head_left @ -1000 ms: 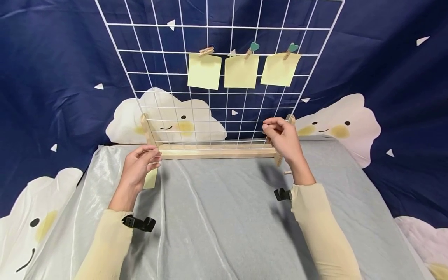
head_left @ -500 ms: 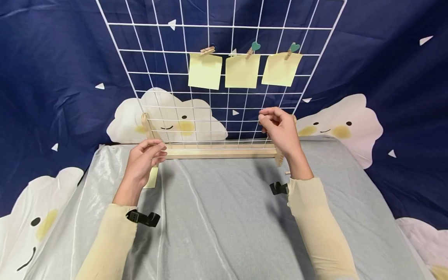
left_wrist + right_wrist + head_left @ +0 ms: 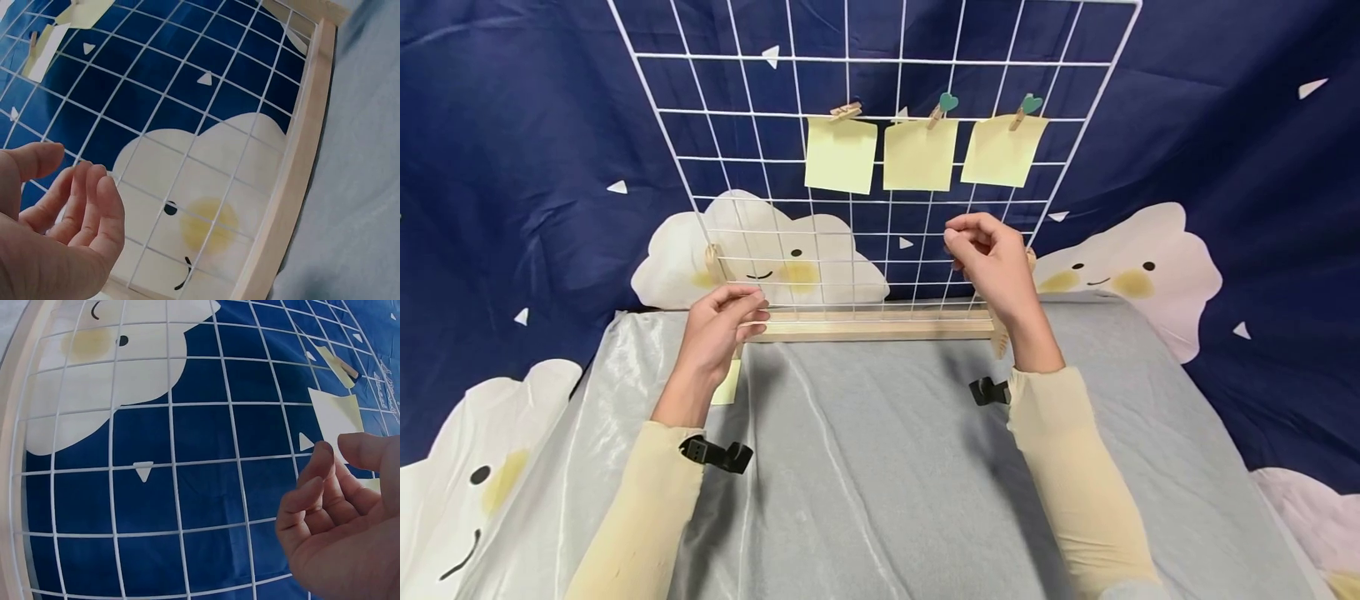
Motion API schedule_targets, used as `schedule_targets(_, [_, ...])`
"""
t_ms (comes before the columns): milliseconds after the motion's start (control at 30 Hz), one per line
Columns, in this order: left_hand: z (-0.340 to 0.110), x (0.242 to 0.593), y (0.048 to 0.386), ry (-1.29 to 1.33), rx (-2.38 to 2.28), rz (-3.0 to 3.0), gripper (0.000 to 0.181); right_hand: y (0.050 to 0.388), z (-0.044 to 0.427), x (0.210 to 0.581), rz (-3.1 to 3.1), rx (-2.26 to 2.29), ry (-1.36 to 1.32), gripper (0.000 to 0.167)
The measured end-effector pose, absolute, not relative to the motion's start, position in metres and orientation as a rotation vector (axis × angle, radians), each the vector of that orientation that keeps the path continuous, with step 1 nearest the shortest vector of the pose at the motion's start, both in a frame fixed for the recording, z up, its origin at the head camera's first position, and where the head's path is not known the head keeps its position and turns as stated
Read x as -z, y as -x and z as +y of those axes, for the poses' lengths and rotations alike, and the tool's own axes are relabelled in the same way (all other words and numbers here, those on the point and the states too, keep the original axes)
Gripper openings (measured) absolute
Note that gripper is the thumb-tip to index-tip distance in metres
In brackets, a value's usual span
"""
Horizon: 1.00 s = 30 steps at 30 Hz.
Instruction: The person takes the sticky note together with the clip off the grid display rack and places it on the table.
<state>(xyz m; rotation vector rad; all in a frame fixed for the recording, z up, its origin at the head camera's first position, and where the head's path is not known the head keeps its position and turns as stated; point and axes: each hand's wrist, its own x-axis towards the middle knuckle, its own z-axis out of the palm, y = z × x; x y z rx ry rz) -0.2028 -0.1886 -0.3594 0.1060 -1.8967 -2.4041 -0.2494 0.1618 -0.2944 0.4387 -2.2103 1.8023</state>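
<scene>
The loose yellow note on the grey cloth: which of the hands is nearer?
Left: the left hand partly hides the note; the right hand is well off to its right.

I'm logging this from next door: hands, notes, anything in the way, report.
Left hand, right hand: both empty, before the grid. Three notes pegged up; fourth note on cloth, partly behind left wrist. No obstacle seen.
</scene>
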Motion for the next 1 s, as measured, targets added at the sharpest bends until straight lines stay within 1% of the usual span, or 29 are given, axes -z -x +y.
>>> schedule_targets(367, [-0.177,0.345,0.208,-0.068,2.405,-1.9,0.015,0.253,0.146,0.278,-2.183,-1.796,-0.506,0.022])
schedule_targets(500, [-0.171,0.342,0.209,-0.05,2.422,-1.881,0.014,0.253,0.141,0.274,-2.178,-1.774,-0.535,0.02])
schedule_targets(667, [-0.162,0.336,0.214,-0.012,2.441,-1.869,0.019,0.255,0.137,0.269,-2.149,-1.767,-0.561,0.018])
schedule_targets(867, [-0.153,0.325,0.221,0.022,2.441,-1.864,0.013,0.256,0.133,0.264,-2.106,-1.814,-0.572,0.019])
schedule_targets(1000, [-0.148,0.318,0.223,0.061,2.432,-1.86,0.013,0.257,0.13,0.261,-2.08,-1.845,-0.578,0.02])
